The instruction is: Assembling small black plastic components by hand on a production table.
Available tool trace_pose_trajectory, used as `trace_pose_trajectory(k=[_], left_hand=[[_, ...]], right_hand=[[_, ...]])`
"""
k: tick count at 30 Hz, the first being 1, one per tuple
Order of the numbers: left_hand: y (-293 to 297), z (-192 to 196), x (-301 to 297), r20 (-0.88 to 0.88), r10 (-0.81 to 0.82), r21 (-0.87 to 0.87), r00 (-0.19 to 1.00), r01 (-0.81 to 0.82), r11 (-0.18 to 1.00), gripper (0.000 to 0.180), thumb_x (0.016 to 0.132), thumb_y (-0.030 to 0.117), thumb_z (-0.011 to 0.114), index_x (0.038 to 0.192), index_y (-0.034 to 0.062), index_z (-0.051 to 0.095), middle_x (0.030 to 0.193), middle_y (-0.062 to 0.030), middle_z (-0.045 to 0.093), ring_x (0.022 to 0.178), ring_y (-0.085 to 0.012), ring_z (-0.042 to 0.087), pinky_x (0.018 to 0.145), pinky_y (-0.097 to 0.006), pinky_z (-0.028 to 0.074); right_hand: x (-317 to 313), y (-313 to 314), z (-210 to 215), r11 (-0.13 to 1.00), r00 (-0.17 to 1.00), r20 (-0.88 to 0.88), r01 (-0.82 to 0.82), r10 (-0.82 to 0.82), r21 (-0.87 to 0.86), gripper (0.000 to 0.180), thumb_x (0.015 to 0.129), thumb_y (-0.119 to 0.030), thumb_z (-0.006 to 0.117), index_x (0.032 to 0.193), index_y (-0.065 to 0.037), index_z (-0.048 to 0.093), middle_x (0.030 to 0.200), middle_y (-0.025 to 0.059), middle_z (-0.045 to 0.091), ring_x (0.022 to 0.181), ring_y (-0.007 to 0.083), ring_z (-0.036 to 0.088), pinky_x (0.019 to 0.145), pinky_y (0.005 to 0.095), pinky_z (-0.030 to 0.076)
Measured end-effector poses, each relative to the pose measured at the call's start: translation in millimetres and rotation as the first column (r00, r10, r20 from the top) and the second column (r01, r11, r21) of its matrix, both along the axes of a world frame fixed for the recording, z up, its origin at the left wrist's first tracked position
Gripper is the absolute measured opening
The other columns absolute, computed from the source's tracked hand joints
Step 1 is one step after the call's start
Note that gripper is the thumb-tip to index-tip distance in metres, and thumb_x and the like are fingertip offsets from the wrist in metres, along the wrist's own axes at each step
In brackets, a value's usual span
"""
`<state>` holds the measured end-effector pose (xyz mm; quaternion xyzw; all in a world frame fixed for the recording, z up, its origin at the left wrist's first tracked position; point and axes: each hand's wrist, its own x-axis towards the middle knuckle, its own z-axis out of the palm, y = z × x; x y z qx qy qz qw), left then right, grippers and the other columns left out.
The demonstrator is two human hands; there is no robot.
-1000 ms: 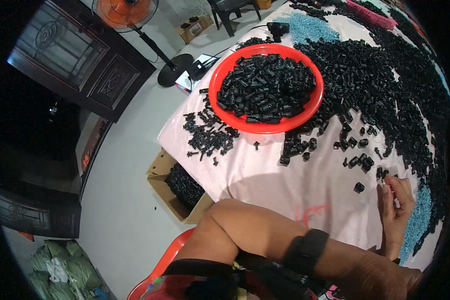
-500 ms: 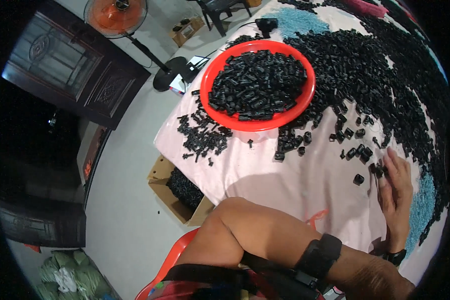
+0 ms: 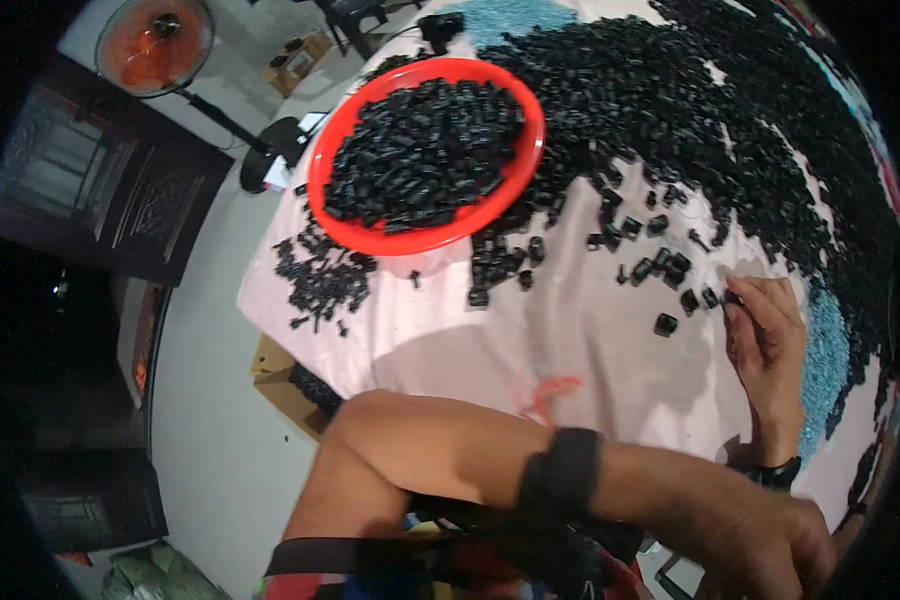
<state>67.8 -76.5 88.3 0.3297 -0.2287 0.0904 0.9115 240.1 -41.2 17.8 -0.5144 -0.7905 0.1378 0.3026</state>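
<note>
My right hand [image 3: 772,325], with a dark band at its wrist, rests on the pink cloth at the right. Its thumb and fingertips are bent together around a small black plastic piece, mostly hidden between them. Beside the fingertips lie several loose black plastic pieces [image 3: 666,324]. My left forearm crosses the lower part of the view, wearing a wide black strap [image 3: 560,475]. At its end, my left hand [image 3: 802,550] hangs at the lower right, below the right wrist. Its fingers are blurred and partly hidden, so what they hold does not show.
A red basin [image 3: 385,242] heaped with black pieces stands on the cloth-covered table [image 3: 440,350]. Large piles of black pieces [image 3: 660,90] spread behind and right, with blue granules [image 3: 825,350] beside them. A cardboard box [image 3: 282,385] sits below the table edge; a fan [image 3: 157,45] stands farther left.
The view has shifted, so the table things sit farther left. The fingers of my right hand have drawn in from stretched to bent together. My left hand has come into view at the lower right.
</note>
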Motion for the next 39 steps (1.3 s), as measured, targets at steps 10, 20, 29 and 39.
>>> trace_pose_trajectory(k=[10,20,29,39], left_hand=[[93.4,-56.5,-61.9,0.127,0.990,0.949,0.058,-0.299,-0.104,0.017,0.091,0.015,0.071,0.102,0.0024,0.073,0.083,-0.0050,0.069,0.068,-0.0121,0.061,0.063,-0.027,0.048],[105.2,-72.3,-45.9,0.319,0.947,0.947,0.041,0.026,-0.321,0.017,0.088,0.016,0.071,0.103,0.0078,0.074,0.091,-0.0121,0.063,0.092,-0.0312,0.063,0.080,-0.041,0.051],[120.3,-76.0,-34.6,0.497,0.867,0.855,0.037,0.151,-0.497,0.010,0.084,0.010,0.072,0.094,0.0082,0.070,0.092,-0.0104,0.065,0.094,-0.0304,0.064,0.083,-0.043,0.052],[56.2,-39.9,-125.0,0.294,0.904,0.929,-0.311,-0.128,-0.347,0.010,0.089,0.005,0.070,0.097,0.0030,0.067,0.077,-0.0053,0.065,0.065,-0.0107,0.058,0.059,-0.026,0.046]], right_hand=[[15.1,2.0,3.3,0.963,0.970,-0.103,0.231,-0.218,0.137,0.020,0.090,-0.006,0.070,0.109,0.000,0.074,0.087,0.0107,0.069,0.076,0.0212,0.058,0.069,0.0330,0.047],[41.2,4.3,7.4,0.870,0.872,0.046,0.481,-0.487,0.106,0.017,0.085,-0.016,0.071,0.088,0.001,0.075,0.078,0.0135,0.071,0.066,0.0219,0.063,0.063,0.0327,0.048],[52.0,1.5,22.1,0.914,0.932,0.022,0.361,-0.363,-0.184,0.017,0.080,-0.012,0.074,0.091,0.001,0.075,0.083,0.0158,0.072,0.069,0.0256,0.069,0.065,0.0345,0.052],[49.5,2.8,2.9,0.968,0.962,-0.123,0.234,-0.244,-0.085,0.016,0.087,-0.010,0.072,0.098,0.002,0.073,0.080,0.0068,0.068,0.062,0.0099,0.054,0.057,0.0267,0.044]])
